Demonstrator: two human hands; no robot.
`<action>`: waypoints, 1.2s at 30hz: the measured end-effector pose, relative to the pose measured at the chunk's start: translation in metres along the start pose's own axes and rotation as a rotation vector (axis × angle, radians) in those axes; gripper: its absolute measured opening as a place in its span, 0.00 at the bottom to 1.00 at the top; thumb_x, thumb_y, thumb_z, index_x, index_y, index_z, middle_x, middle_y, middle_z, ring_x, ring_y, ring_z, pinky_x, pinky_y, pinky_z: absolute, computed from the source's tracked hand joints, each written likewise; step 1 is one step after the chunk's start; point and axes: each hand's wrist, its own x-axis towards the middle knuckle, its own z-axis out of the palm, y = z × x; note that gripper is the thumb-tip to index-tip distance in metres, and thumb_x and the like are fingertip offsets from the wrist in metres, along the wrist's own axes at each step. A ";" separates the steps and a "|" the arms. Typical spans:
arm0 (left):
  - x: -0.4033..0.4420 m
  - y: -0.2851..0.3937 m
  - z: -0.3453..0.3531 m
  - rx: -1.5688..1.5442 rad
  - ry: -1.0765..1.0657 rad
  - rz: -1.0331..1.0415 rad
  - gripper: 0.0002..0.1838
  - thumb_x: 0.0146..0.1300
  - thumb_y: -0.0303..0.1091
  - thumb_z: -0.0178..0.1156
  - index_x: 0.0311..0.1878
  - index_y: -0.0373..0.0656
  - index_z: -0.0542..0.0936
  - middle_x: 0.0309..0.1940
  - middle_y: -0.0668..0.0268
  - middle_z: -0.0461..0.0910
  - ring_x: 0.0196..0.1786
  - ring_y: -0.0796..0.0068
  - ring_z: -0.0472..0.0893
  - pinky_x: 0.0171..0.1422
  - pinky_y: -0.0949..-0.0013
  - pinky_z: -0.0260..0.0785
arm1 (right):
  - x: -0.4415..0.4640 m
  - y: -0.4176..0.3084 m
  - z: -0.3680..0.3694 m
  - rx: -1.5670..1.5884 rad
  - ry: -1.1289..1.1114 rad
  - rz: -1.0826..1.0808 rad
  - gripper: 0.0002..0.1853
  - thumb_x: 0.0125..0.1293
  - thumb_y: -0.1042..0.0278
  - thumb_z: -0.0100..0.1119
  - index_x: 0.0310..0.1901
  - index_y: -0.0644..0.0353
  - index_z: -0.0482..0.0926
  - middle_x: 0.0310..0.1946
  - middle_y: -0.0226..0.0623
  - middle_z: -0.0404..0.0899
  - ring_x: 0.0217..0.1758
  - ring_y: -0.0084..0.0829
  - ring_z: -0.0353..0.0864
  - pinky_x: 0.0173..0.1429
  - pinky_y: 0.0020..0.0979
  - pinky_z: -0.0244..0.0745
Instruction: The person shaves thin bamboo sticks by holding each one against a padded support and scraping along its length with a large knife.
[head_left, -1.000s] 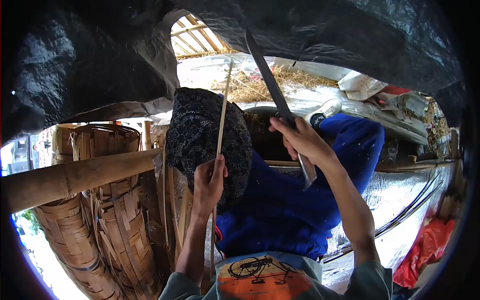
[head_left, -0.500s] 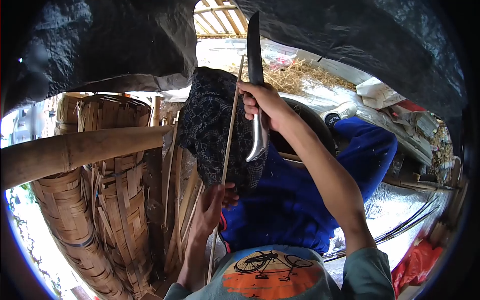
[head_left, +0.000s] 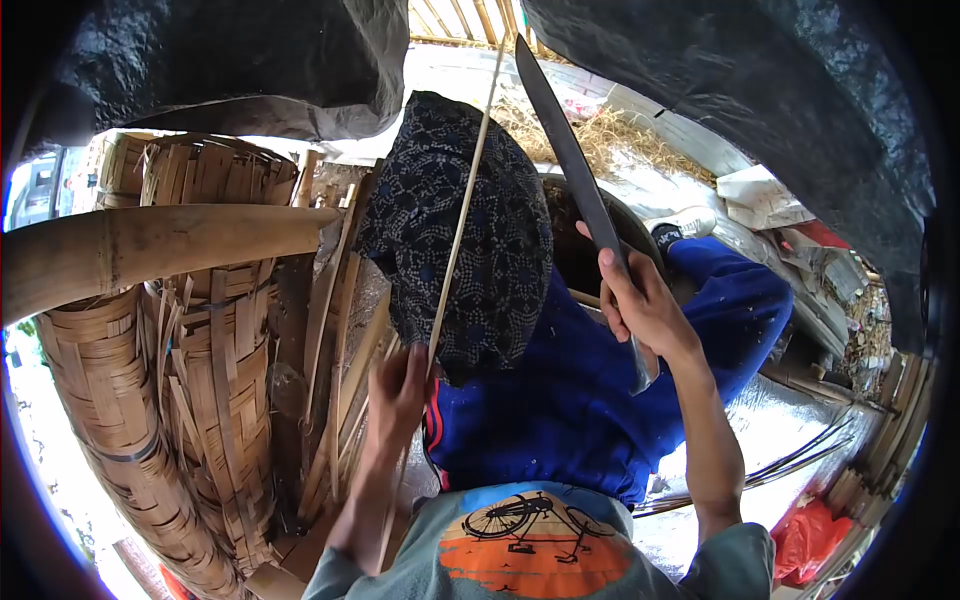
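Note:
My right hand (head_left: 645, 305) is wrapped round the handle of a large knife (head_left: 575, 155), its dark blade pointing up and to the left. A long thin bamboo strip (head_left: 462, 215) runs from near my chest up past the knife's tip. My left hand (head_left: 398, 400) grips that strip low down, beside my thigh. Behind the strip a dark patterned cloth (head_left: 455, 240) lies draped over my knee. The blade and the strip are apart, with a gap between them.
Tall woven bamboo baskets (head_left: 110, 400) stand at the left, crossed by a thick bamboo pole (head_left: 170, 245). Black plastic sheeting (head_left: 740, 90) hangs overhead. Straw (head_left: 585, 140) lies ahead, and a red plastic bag (head_left: 808, 540) sits at the lower right.
My right hand has moved right and down with the knife, away from the bamboo strip, and the blade now leans left. My left hand has shifted slightly left and still holds the strip.

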 end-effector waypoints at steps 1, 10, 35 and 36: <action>0.014 0.023 0.007 0.041 -0.030 0.022 0.22 0.72 0.45 0.51 0.26 0.37 0.77 0.16 0.72 0.70 0.20 0.87 0.67 0.22 0.78 0.56 | -0.006 0.000 0.000 0.007 0.019 0.002 0.35 0.72 0.40 0.42 0.68 0.61 0.62 0.11 0.24 0.62 0.11 0.16 0.64 0.16 0.22 0.61; 0.032 0.014 0.009 -0.111 -0.176 0.063 0.30 0.70 0.57 0.48 0.42 0.33 0.79 0.29 0.62 0.79 0.28 0.79 0.76 0.32 0.73 0.68 | -0.011 0.009 0.020 -0.046 0.010 -0.079 0.37 0.72 0.35 0.33 0.67 0.61 0.63 0.08 0.28 0.62 0.09 0.19 0.67 0.16 0.24 0.64; 0.015 0.018 0.013 0.619 -0.006 0.561 0.09 0.63 0.32 0.62 0.33 0.36 0.79 0.20 0.57 0.80 0.21 0.67 0.81 0.23 0.65 0.69 | 0.011 0.047 0.006 -0.893 0.245 -0.357 0.21 0.71 0.55 0.50 0.45 0.70 0.77 0.16 0.51 0.77 0.21 0.49 0.80 0.29 0.44 0.76; 0.014 0.020 0.005 0.682 0.054 0.580 0.08 0.61 0.32 0.64 0.34 0.37 0.78 0.22 0.57 0.80 0.21 0.65 0.81 0.23 0.64 0.69 | 0.013 0.056 0.008 -0.935 0.293 -0.431 0.20 0.72 0.56 0.50 0.44 0.71 0.77 0.16 0.52 0.76 0.21 0.49 0.80 0.28 0.44 0.76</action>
